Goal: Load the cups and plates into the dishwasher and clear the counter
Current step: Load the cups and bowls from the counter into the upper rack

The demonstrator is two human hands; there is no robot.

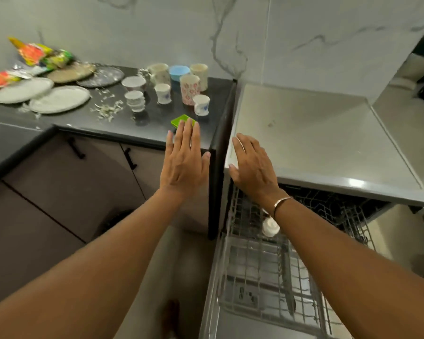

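Black counter [157, 123] bears cups [190, 89] and plates [59, 99]; left hand [182, 165] and right hand [252, 167] both flat-fingered, holding nothing

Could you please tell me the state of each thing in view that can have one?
Dishwasher: open.
Rack: pulled out, holding one white cup.
Cups on counter: upright, not loaded.
Plates: lying flat on counter, soiled.
Left hand: open, empty.
Right hand: open, empty.
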